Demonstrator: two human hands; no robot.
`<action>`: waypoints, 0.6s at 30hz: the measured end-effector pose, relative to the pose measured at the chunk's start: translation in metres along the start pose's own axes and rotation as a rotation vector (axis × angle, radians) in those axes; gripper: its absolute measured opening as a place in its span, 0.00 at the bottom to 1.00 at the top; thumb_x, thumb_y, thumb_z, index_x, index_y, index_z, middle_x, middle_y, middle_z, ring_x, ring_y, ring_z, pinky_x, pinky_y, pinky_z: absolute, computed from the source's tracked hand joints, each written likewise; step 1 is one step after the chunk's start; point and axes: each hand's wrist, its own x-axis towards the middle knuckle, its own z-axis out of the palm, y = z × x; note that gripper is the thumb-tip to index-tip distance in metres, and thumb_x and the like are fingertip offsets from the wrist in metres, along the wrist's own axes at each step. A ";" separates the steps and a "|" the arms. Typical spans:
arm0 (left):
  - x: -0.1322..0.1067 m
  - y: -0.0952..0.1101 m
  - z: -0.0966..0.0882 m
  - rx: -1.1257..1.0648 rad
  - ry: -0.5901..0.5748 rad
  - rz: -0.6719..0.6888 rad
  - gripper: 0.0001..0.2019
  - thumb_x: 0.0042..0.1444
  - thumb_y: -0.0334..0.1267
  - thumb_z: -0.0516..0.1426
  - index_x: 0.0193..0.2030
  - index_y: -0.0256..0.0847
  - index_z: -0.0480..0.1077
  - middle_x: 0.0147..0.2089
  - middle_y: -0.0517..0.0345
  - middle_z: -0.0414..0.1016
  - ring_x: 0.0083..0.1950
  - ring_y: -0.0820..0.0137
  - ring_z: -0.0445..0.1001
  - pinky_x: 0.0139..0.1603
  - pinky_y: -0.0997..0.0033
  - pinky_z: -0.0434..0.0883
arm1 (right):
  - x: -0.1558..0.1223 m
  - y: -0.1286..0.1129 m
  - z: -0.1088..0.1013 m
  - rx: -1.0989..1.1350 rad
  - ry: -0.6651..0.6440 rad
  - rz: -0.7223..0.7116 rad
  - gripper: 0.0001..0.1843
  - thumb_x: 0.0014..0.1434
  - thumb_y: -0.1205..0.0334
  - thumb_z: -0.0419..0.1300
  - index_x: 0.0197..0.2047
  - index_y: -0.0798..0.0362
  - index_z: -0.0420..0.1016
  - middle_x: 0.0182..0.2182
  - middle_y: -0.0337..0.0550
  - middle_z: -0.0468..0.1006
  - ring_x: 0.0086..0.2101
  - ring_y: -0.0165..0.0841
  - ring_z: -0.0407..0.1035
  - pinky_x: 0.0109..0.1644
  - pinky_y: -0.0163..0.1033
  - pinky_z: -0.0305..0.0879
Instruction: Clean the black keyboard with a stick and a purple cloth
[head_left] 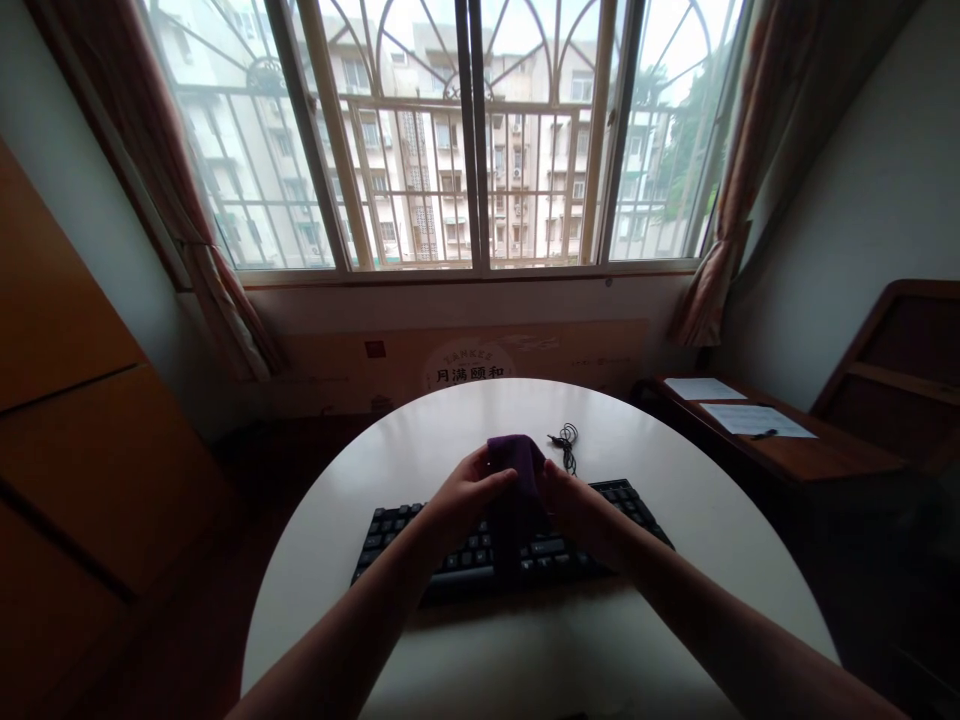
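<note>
Both my hands are raised over a black keyboard [420, 540] lying on a round white table [660, 500]. Between them they hold a dark purple cloth [516, 458], which hangs down over the middle of the keys. My left hand [465, 495] pinches the cloth's left upper edge with thumb and fingers closed. On the cloth's right side my right hand [574, 505] grips it, fingers curled. The keyboard's black cable [565, 443] lies coiled on the table just behind the cloth.
A wooden side desk [795, 455] with two paper sheets and a pen stands at the right, beside a wooden headboard. A large barred window with curtains is ahead. A flat cardboard box leans under the sill. Wooden cabinet panels stand at the left.
</note>
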 end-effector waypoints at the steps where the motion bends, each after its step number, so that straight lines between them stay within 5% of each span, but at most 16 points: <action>1: 0.000 -0.001 -0.001 -0.005 -0.007 -0.005 0.27 0.43 0.41 0.69 0.51 0.37 0.71 0.45 0.48 0.77 0.44 0.59 0.76 0.43 0.64 0.73 | -0.002 0.000 0.002 0.058 -0.027 0.047 0.35 0.55 0.33 0.54 0.49 0.57 0.73 0.39 0.49 0.76 0.38 0.35 0.71 0.39 0.37 0.66; 8: -0.007 0.010 0.001 0.025 -0.124 -0.035 0.25 0.49 0.42 0.66 0.54 0.39 0.70 0.49 0.46 0.76 0.45 0.59 0.75 0.45 0.64 0.72 | -0.014 -0.007 0.010 0.271 -0.212 0.070 0.24 0.61 0.44 0.56 0.51 0.54 0.70 0.36 0.46 0.76 0.37 0.34 0.72 0.41 0.39 0.68; 12: -0.004 0.007 -0.003 0.065 -0.079 -0.020 0.24 0.49 0.43 0.65 0.53 0.38 0.72 0.47 0.48 0.77 0.46 0.59 0.75 0.47 0.64 0.71 | -0.009 -0.006 0.007 0.322 -0.109 -0.035 0.21 0.56 0.53 0.63 0.51 0.52 0.68 0.35 0.44 0.76 0.34 0.31 0.72 0.38 0.36 0.69; 18: 0.010 -0.011 -0.016 0.097 0.076 0.000 0.22 0.47 0.42 0.65 0.49 0.37 0.73 0.42 0.52 0.79 0.42 0.63 0.74 0.42 0.68 0.69 | 0.000 -0.004 -0.001 0.179 0.109 -0.030 0.24 0.51 0.53 0.67 0.48 0.53 0.68 0.27 0.37 0.72 0.24 0.26 0.67 0.28 0.30 0.66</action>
